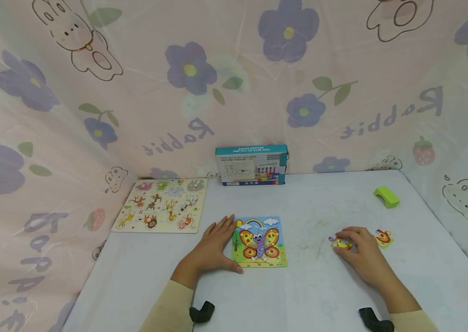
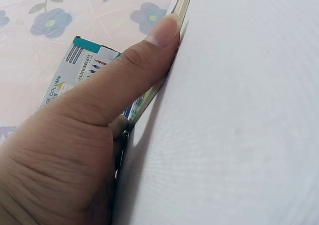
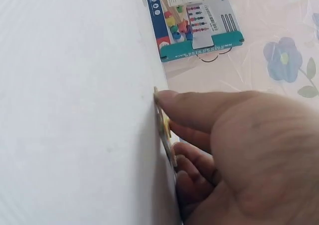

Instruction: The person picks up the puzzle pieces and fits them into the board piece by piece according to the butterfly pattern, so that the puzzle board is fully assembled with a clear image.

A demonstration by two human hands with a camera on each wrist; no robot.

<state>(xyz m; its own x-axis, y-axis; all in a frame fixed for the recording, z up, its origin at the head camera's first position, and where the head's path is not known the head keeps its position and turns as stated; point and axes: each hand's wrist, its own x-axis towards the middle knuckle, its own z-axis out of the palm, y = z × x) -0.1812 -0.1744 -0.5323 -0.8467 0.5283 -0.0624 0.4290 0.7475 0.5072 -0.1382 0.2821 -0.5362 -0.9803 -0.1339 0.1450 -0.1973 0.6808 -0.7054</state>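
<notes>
A square butterfly puzzle board (image 1: 260, 242) lies flat on the white table, with a rainbow and clouds in its picture. Along its left side rests my left hand (image 1: 213, 251), fingers extended near the top left corner and thumb at the lower edge. To the right, my right hand (image 1: 360, 253) pinches a small yellow and purple puzzle piece (image 1: 340, 243) between thumb and fingers. In the right wrist view the piece (image 3: 166, 128) appears edge-on, close to the tabletop. A second puzzle piece (image 1: 384, 238), yellow with red curves, lies just behind that hand, partly covered by it.
An animal puzzle board (image 1: 161, 205) lies at the table's back left. A teal and white box (image 1: 252, 166) stands at the back edge before the patterned cloth. At the back right sits a green arch block (image 1: 387, 197).
</notes>
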